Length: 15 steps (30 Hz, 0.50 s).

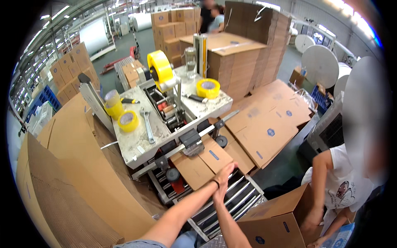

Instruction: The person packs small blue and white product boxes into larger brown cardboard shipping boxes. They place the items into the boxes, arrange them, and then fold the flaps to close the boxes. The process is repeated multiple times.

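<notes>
A closed cardboard carton lies on the roller conveyor, partly under the front of a tape sealing machine. My left hand, with a dark band at its wrist, rests against the carton's near edge, its fingers stretched out. Close below it my right hand points up toward the same edge; its fingers are mostly hidden by the left hand. A black roller wheel stands on the carton's left side, and another wheel is on its right.
Tape rolls, a wrench and a yellow tape reel are on the machine. Flat cartons lie to the right. A co-worker's arm reaches into an open carton at lower right. Large cardboard sheets stand at left.
</notes>
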Available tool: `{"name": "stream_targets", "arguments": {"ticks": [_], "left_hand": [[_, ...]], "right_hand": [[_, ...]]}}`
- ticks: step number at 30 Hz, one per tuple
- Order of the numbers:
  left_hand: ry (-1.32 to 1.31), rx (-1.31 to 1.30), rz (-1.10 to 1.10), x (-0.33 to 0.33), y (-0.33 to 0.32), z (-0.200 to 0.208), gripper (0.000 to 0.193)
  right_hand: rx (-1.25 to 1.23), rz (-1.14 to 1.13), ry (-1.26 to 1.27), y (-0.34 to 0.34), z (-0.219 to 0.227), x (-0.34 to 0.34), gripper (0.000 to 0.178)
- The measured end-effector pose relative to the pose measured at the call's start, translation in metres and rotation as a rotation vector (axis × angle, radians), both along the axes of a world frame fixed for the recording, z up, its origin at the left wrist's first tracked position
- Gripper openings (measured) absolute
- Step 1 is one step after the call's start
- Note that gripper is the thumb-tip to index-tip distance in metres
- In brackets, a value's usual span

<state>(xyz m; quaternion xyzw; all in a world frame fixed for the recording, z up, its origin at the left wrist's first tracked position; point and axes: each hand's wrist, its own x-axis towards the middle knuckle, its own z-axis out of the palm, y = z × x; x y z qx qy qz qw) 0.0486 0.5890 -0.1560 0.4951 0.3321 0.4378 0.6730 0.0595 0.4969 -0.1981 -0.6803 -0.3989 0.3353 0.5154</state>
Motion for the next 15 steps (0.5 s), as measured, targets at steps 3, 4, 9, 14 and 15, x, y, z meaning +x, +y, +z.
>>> {"name": "stream_targets", "arguments": {"ticks": [3, 4, 9, 14, 15], "left_hand": [[0.184, 0.16, 0.004, 0.034, -0.066, 0.022, 0.03], [0.189, 0.168, 0.058, 0.027, -0.087, 0.012, 0.028], [0.04, -0.06, -0.119, 0.029, -0.24, 0.023, 0.025], [0.521, 0.333, 0.132, -0.099, -0.349, 0.08, 0.017], [0.505, 0.302, 0.113, -0.114, -0.36, 0.122, 0.017]], "right_hand": [[0.014, 0.061, -0.113, -0.1, -0.009, 0.009, 0.054], [-0.108, 0.219, -0.124, -0.141, -0.025, 0.005, 0.047], [-0.594, 0.668, -0.439, -0.358, -0.096, 0.064, 0.062], [-0.648, 0.784, -0.497, -0.528, -0.104, 0.113, 0.058], [-0.636, 0.763, -0.516, -0.559, -0.109, 0.13, 0.057]]}}
